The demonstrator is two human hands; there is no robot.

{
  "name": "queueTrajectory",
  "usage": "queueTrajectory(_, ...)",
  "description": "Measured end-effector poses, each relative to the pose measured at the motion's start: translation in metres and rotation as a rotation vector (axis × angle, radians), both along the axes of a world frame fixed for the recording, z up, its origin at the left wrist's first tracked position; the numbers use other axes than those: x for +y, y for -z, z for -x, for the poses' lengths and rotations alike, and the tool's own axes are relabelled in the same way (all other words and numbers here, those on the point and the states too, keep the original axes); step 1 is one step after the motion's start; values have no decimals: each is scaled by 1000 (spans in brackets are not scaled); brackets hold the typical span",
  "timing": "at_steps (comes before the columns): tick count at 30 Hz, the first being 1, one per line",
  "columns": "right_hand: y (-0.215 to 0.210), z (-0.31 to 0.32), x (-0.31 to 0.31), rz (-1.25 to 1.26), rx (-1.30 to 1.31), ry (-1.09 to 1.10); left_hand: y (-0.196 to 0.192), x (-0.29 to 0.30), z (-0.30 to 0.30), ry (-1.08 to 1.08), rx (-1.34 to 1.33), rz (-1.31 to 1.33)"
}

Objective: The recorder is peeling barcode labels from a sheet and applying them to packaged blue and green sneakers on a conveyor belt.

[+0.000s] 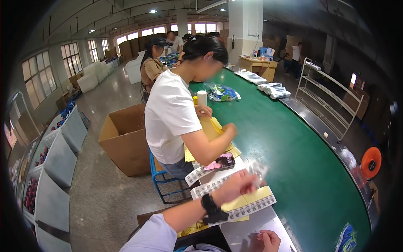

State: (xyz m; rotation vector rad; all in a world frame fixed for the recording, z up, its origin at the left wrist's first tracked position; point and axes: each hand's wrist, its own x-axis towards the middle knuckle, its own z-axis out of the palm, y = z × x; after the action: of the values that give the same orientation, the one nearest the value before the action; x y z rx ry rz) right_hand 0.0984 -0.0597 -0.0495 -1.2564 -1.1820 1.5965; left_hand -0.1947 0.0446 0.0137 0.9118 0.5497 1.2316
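My left hand [239, 185], slightly blurred, reaches in from the lower left with a black wristband [213, 208] on its wrist. Its fingers are pinched on a clear, crumpled plastic bag [257, 169] above the table. Under this hand lie a yellow sheet [257, 195] and a strip of white labels with dark print [252, 208]. Near the lower edge, my right hand [268, 241] is over the white tabletop [243, 236], its fingers loosely bent and apart, with nothing seen in them.
A person in a white shirt [170, 113] sits close ahead, handling yellow sheets [210, 128] beside a phone [220, 161]. The green belt [294, 168] runs along the right, with a bagged blue item [346, 239] near its front. A cardboard box [126, 147] stands left.
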Motion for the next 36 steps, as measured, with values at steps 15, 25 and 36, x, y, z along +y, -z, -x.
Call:
queueTrajectory(15, -1, 2, -7, 142, 277, 124, 84, -91, -91, 320, 182, 339)
queueTrajectory(25, -10, -25, -68, 204, 518, 291, 59, -71, -146, 462, -142, 410)
queueTrajectory(36, -15, -27, -63, -141, -14, 271, 44, -77, -164, 304, 387, 160)
